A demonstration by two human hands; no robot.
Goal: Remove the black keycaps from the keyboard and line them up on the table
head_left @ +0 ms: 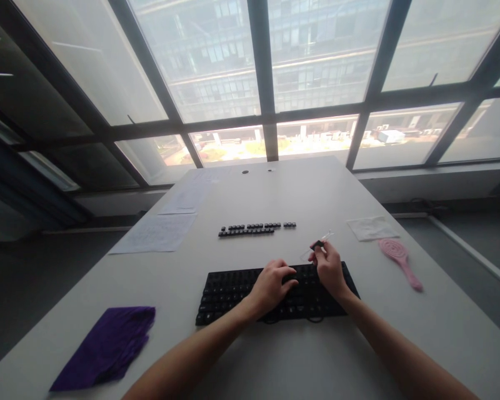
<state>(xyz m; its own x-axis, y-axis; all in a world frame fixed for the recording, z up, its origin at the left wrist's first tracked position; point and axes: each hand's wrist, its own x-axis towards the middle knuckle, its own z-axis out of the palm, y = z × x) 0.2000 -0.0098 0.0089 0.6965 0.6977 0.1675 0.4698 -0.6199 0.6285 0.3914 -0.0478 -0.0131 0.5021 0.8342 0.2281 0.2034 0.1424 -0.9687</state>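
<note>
A black keyboard point(233, 291) lies on the white table point(275, 361) in front of me. My left hand point(273, 284) rests on its middle keys with the fingers curled down. Above the keyboard's right end, my right hand point(328, 268) is raised and pinches a small black keycap point(317, 244) at its fingertips. A thin clear tool point(325, 239) lies just beyond that hand; whether the fingers touch it I cannot tell. Two rows of loose black keycaps point(254, 229) are lined up further back on the table.
A purple cloth point(108, 347) lies at the near left. Sheets of paper point(158, 232) sit at the left back. A white wipe point(371, 228) and a pink hairbrush point(400, 261) lie to the right. Large windows stand beyond the table's far edge.
</note>
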